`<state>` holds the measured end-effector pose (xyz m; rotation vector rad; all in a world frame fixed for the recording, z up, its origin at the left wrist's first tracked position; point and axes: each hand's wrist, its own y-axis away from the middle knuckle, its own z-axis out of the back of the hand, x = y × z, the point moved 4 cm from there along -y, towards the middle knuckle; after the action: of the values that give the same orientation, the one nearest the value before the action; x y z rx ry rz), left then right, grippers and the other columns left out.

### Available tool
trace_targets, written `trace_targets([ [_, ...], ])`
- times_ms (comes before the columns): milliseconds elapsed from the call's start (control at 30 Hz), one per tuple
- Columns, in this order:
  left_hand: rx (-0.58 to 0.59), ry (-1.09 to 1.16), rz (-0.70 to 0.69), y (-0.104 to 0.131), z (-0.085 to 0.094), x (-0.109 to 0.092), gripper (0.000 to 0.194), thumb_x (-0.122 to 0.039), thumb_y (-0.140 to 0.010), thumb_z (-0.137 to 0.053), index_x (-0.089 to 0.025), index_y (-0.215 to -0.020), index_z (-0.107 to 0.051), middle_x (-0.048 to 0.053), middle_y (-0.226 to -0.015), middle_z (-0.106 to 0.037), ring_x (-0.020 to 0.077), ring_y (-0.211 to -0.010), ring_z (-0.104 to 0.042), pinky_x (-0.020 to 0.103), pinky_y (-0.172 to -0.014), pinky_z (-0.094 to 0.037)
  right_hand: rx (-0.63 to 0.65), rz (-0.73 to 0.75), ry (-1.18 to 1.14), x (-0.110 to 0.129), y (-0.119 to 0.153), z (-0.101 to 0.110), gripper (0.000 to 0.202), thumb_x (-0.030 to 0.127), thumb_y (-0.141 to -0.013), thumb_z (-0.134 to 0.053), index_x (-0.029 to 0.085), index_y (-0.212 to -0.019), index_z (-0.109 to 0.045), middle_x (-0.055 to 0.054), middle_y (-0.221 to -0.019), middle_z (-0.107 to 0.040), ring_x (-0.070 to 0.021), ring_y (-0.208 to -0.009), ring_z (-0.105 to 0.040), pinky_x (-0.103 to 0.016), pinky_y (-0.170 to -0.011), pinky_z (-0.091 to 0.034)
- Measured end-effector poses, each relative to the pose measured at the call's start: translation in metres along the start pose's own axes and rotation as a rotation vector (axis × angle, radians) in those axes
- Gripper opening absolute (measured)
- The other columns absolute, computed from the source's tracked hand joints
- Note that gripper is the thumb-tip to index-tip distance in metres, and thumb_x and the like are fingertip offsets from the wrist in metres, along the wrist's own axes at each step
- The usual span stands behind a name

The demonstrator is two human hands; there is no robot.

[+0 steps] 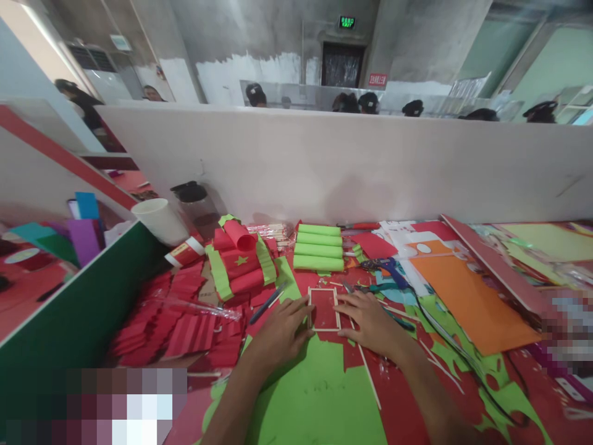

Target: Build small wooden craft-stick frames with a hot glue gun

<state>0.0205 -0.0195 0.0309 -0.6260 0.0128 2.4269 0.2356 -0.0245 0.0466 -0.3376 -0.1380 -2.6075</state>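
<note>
A small rectangular frame of thin wooden sticks (323, 289) lies flat on the red work surface in front of me. My left hand (288, 321) grips its left side, with the fingers at the upper corner and the thumb near the lower one. On the right side, my right hand (365, 318) holds it in the same way with bent fingers. Below the frame is a sheet of green paper (319, 389). A dark pen-like tool (267, 303) rests beside my left hand. Just behind the frame sit several light-green paper rolls (319, 248).
Pleated red paper pieces (194, 334) pile up at left, near a red and green paper model with a star (241, 262). A glue gun (393, 271) with its cable lies at right, beside orange paper (472, 296). A white partition (370, 167) stands behind.
</note>
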Motion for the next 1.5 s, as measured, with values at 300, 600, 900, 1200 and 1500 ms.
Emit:
trace_targets([
  [300,0.021,-0.008,-0.003,0.0,0.001,-0.001,0.042,-0.031,-0.094,-0.056,-0.025,-0.135,-0.053,0.007,-0.146,-0.05,0.0263,-0.131,-0.047,0.049,-0.111,-0.038,-0.001,-0.002,-0.018,0.001,-0.001,0.002,0.047,0.048,-0.09,-0.06,0.029,-0.133,-0.06,-0.007,-0.143,-0.054,-0.0331,-0.127,-0.046,-0.054,-0.104,-0.035],
  [600,0.018,-0.045,0.054,0.0,-0.007,-0.001,0.043,-0.046,-0.094,-0.053,-0.026,-0.133,-0.053,0.007,-0.146,-0.049,0.0305,-0.131,-0.045,0.054,-0.107,-0.04,-0.011,-0.011,0.009,0.003,0.001,0.002,0.052,0.055,-0.087,-0.061,0.027,-0.131,-0.061,-0.008,-0.142,-0.054,-0.0341,-0.126,-0.046,-0.054,-0.105,-0.033],
  [900,-0.003,-0.091,0.053,-0.003,-0.006,-0.01,0.035,-0.038,-0.094,-0.054,-0.024,-0.126,-0.055,0.008,-0.142,-0.051,0.0292,-0.127,-0.048,0.049,-0.104,-0.043,-0.06,-0.002,0.023,0.005,-0.002,-0.004,0.044,0.049,-0.09,-0.057,0.027,-0.128,-0.063,-0.009,-0.136,-0.057,-0.031,-0.12,-0.05,-0.052,-0.104,-0.033],
  [1200,0.021,-0.115,0.082,-0.004,-0.007,-0.014,0.036,-0.037,-0.096,-0.049,-0.021,-0.127,-0.056,0.01,-0.144,-0.051,0.0307,-0.125,-0.049,0.051,-0.104,-0.042,0.006,0.002,-0.045,0.001,0.003,0.0,0.042,0.04,-0.092,-0.059,0.029,-0.133,-0.058,-0.007,-0.143,-0.052,-0.03,-0.13,-0.044,-0.052,-0.108,-0.03],
  [1500,0.008,-0.101,0.111,-0.004,-0.013,-0.012,0.04,-0.036,-0.096,-0.048,-0.02,-0.132,-0.055,0.01,-0.144,-0.051,0.0314,-0.127,-0.048,0.053,-0.104,-0.042,0.008,0.004,-0.041,0.001,0.001,0.001,0.04,0.04,-0.09,-0.063,0.028,-0.128,-0.062,-0.008,-0.141,-0.054,-0.0299,-0.128,-0.046,-0.05,-0.107,-0.033],
])
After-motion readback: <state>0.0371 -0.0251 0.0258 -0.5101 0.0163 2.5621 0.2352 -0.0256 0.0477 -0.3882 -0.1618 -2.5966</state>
